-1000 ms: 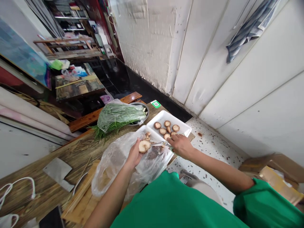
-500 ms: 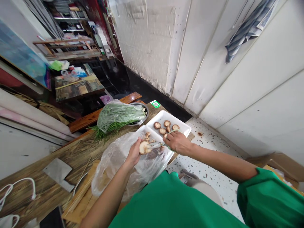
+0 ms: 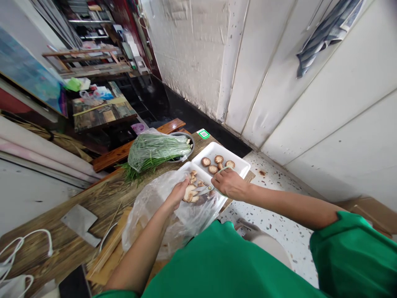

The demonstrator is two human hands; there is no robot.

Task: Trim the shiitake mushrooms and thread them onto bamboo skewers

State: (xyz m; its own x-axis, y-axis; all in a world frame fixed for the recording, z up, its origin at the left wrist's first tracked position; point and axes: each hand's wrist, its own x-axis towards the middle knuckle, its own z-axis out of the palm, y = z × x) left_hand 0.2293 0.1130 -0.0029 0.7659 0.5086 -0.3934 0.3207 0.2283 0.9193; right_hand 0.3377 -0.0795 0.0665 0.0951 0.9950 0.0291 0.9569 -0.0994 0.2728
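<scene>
In my left hand (image 3: 178, 194) is a mushroom (image 3: 190, 193), its pale underside and stem turned towards the scissors. My right hand (image 3: 230, 183) is closed around the handles of the scissors (image 3: 204, 190), whose blades reach left to the mushroom's stem. Cut stems (image 3: 193, 177) lie in the nearer white tray (image 3: 185, 166), which a clear plastic bag (image 3: 149, 207) partly covers. Beyond my right hand, several brown mushrooms (image 3: 212, 169) rest in the farther white tray (image 3: 243, 165). My right hand hides part of that tray.
Left of the trays, bagged green garlic chives (image 3: 158, 149) lie over a round bowl (image 3: 192, 145). A cleaver (image 3: 81, 223), a white cable (image 3: 29, 238) and a dark phone (image 3: 74, 283) are on the wooden table (image 3: 40, 219). A wall (image 3: 273, 91) stands to the right.
The mushroom in my left hand has tilted, and the scissors' blades sit against its stem at a slightly different angle. My right hand stays nearly in place. The view has shifted slightly.
</scene>
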